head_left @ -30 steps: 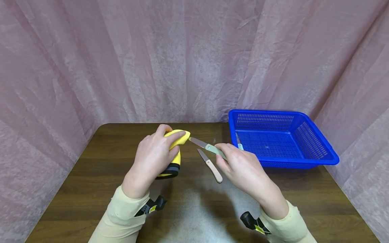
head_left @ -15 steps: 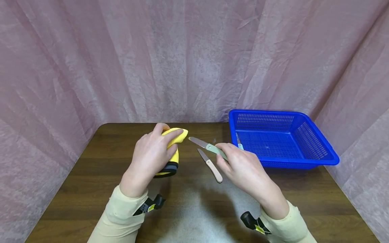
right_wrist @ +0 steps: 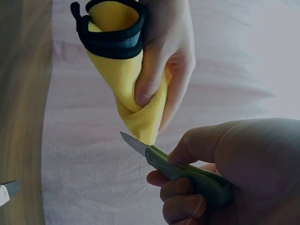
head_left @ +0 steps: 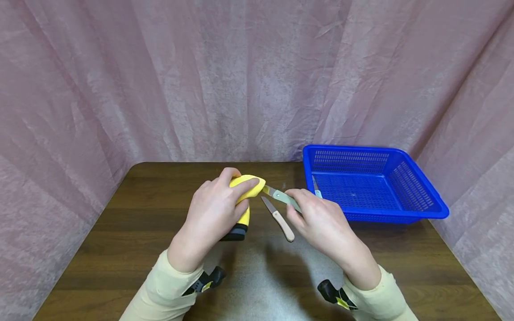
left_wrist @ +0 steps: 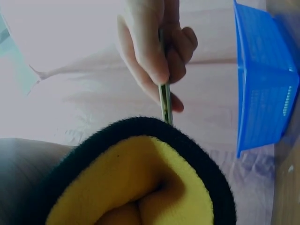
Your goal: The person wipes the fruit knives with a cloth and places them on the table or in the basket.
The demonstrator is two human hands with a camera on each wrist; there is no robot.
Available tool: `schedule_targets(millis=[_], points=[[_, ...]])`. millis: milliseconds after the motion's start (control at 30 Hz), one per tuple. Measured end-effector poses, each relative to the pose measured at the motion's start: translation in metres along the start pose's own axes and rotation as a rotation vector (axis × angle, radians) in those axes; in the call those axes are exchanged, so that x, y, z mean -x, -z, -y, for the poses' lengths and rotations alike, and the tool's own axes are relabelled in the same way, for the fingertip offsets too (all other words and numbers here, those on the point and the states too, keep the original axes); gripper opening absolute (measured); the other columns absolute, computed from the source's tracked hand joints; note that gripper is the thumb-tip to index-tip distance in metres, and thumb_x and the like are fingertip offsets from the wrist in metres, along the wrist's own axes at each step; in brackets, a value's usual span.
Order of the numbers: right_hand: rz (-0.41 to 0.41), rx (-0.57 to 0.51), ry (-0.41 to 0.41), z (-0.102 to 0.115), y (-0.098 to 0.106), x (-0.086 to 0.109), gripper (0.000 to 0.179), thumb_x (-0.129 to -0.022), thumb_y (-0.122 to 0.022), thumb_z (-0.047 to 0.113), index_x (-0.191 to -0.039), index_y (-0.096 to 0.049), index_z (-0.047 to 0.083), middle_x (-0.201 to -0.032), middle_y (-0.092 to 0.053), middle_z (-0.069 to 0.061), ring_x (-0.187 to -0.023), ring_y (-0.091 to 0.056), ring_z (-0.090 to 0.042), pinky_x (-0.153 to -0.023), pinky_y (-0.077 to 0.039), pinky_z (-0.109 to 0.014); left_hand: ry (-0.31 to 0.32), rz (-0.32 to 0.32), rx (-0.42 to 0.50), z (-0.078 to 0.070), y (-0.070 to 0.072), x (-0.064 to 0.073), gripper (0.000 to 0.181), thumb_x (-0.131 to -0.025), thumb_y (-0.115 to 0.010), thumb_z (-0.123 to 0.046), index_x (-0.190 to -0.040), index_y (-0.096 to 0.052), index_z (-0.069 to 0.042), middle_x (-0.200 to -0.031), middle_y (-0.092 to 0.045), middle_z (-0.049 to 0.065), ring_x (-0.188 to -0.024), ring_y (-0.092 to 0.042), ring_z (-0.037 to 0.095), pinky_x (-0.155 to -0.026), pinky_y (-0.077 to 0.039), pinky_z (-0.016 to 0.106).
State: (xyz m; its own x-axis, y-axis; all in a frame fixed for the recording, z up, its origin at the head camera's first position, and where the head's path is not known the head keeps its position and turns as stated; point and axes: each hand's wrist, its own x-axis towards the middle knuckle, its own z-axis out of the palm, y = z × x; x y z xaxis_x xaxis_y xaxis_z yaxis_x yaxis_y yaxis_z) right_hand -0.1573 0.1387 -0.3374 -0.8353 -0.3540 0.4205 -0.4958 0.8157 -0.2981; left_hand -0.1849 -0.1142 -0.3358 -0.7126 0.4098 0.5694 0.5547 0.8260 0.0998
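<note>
My left hand (head_left: 214, 211) pinches a yellow cloth (head_left: 250, 189) with a dark border; in the right wrist view the folded cloth (right_wrist: 122, 84) hangs with a black loop at its edge. My right hand (head_left: 321, 218) grips the pale green handle of a folding knife (head_left: 284, 198), blade out and pointing left. The cloth's folded tip lies against the blade and covers its end in the head view. Below them on the table is a second knife (head_left: 283, 226) with a cream handle, its blade unfolded.
A blue plastic basket (head_left: 377, 214) stands at the right of the wooden table (head_left: 132, 232). Inside its left end lies another knife (head_left: 317, 189) with a light blue-green handle. A pink curtain (head_left: 241, 80) hangs behind the table.
Half a second ago my left hand drew the cloth left to the blade's tip; now it has moved right along the blade towards the handle. My right hand has stayed nearly still.
</note>
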Motion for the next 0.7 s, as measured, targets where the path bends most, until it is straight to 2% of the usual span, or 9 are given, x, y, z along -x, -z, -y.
schedule_targets(millis=[300, 700], points=[[0.0, 0.007, 0.001, 0.0, -0.001, 0.0, 0.024, -0.103, -0.066, 0.015, -0.124, -0.077, 0.01, -0.104, -0.074, 0.003, -0.077, -0.064, -0.015, -0.063, -0.056, -0.041, -0.072, -0.006, -0.013, -0.013, -0.003, 0.001, 0.05, -0.085, -0.088, -0.01, -0.131, -0.082, -0.028, -0.12, -0.067, 0.012, -0.076, -0.071, 0.027, -0.065, -0.052, 0.043], [0.007, 0.001, -0.012, 0.001, -0.002, 0.0, 0.023, -0.103, -0.066, 0.016, -0.123, -0.077, 0.012, -0.105, -0.074, 0.003, -0.079, -0.066, -0.015, -0.065, -0.057, -0.044, -0.089, 0.001, -0.023, -0.016, -0.004, 0.002, 0.051, -0.084, -0.088, -0.01, -0.131, -0.081, -0.029, -0.119, -0.067, 0.013, -0.075, -0.07, 0.027, -0.063, -0.051, 0.041]])
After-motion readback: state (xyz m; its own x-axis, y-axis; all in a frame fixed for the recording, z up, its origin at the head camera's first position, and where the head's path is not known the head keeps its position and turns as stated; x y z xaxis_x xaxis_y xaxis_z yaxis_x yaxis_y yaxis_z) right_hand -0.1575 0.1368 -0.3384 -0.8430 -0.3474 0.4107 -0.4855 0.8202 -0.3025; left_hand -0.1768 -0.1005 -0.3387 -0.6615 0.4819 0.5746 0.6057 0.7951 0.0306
